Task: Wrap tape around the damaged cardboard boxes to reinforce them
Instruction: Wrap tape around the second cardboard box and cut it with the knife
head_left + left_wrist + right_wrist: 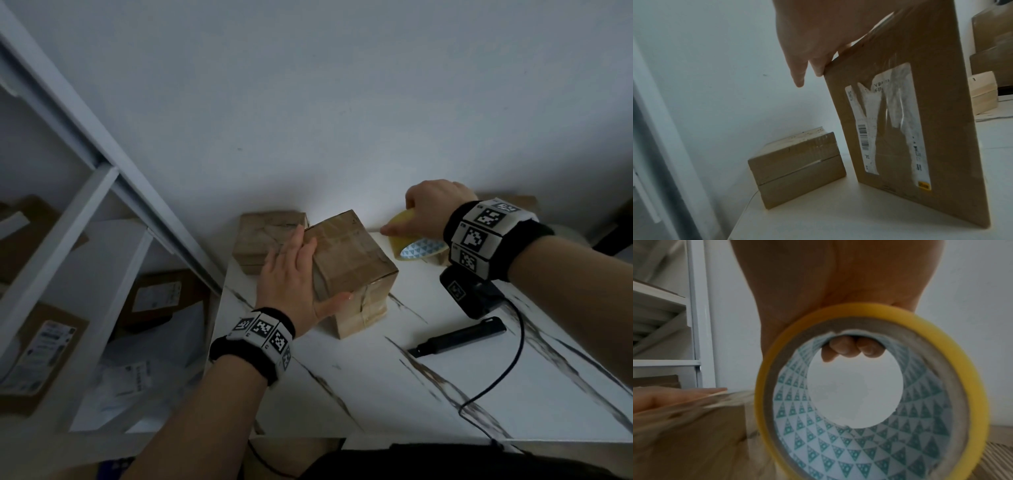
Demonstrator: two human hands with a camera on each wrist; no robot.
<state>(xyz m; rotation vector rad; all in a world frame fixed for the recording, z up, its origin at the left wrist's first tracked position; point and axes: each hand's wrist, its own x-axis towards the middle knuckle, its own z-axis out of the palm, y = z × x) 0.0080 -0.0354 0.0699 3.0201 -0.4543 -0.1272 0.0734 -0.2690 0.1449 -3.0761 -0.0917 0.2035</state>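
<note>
Left hand (289, 277) lies flat-fingered against the box (352, 267); right hand (428, 209), beyond its far side, grips the tape roll (416, 240) (fingers through core).

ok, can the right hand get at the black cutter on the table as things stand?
Probably not yet: the right hand grips the tape roll, so it is occupied. The path itself looks free, as the black cutter lies in the open on the table below that wrist.

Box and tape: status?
Left hand flat on box, steadying. Right hand grips tape roll beside it. Knife lies clear.
</note>
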